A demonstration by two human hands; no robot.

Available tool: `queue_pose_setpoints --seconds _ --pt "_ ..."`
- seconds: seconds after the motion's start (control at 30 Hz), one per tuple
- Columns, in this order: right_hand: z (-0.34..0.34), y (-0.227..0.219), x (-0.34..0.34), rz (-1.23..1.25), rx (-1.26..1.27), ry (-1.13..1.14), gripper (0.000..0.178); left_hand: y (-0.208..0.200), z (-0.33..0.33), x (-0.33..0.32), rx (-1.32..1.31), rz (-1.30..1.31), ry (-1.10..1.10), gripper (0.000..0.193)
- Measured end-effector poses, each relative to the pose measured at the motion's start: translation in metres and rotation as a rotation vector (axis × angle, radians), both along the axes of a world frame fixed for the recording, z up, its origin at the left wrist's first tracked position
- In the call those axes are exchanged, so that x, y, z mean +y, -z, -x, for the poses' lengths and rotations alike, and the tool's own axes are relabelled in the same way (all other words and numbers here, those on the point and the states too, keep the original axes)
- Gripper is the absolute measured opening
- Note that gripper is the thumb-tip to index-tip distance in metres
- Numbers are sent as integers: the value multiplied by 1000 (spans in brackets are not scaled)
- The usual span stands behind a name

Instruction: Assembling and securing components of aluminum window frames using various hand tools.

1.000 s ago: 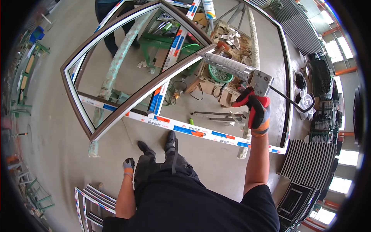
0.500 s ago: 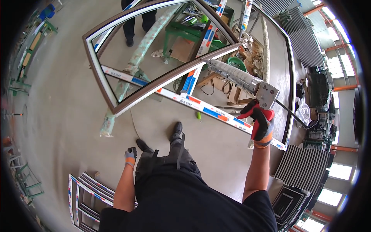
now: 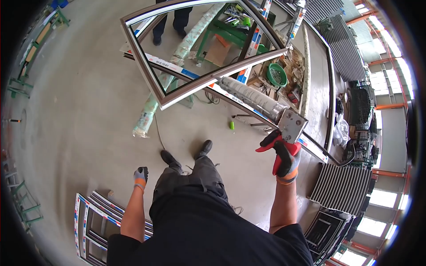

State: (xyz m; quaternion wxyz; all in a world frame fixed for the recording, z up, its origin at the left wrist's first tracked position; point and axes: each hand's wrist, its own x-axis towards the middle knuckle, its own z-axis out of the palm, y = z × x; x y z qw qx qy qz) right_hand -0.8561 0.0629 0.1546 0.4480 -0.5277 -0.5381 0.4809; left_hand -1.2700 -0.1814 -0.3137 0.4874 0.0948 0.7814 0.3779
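My right hand (image 3: pixel 286 155), in a grey and orange glove with dark and red fingers, grips a caulking gun (image 3: pixel 293 124) with a clear tube and a metal end block. Its nozzle end points left and meets the near bar of a brown and white window frame (image 3: pixel 239 66); whether it touches cannot be made out. The frame lies tilted across supports wrapped in printed film. My left hand (image 3: pixel 140 176), in a similar glove, hangs at my left side, its fingers curled with nothing visible in them.
A wrapped pole (image 3: pixel 148 113) and a printed-film rail (image 3: pixel 315 150) run under the frame. Beyond are a green bowl of small parts (image 3: pixel 277 75), a second sealant gun (image 3: pixel 296 24) and a person's legs (image 3: pixel 179 22). Stacked frames (image 3: pixel 95 221) stand lower left; a black hose (image 3: pixel 328 153) trails right.
The caulking gun's nozzle has moved left along the frame's near bar, with my right hand following toward me. The whole view has shifted; my left hand stays curled at my side.
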Motion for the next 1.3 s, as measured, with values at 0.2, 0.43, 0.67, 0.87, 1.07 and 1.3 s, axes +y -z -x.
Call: queue_pose_setpoints --seconds 0.2,0.43,0.67,0.87,1.07,1.3 --pt "36 -12 -38 74 21 -31 34 -52 -28 36 -163 -171 -3 14" --pt "44 -5 -70 131 72 -142 33 -187 -93 126 -382 -523 23 26" --pt "72 -6 -102 172 76 -157 35 -286 -115 163 -492 -661 170 41" --pt "118 -4 -137 147 148 -128 25 -297 -83 155 -781 -742 212 46" --pt "175 3 -159 180 163 -39 41 -323 -46 151 -936 -708 191 49" --pt "219 7 -189 225 -484 -127 48 -334 -2 150 -953 -634 274 48"
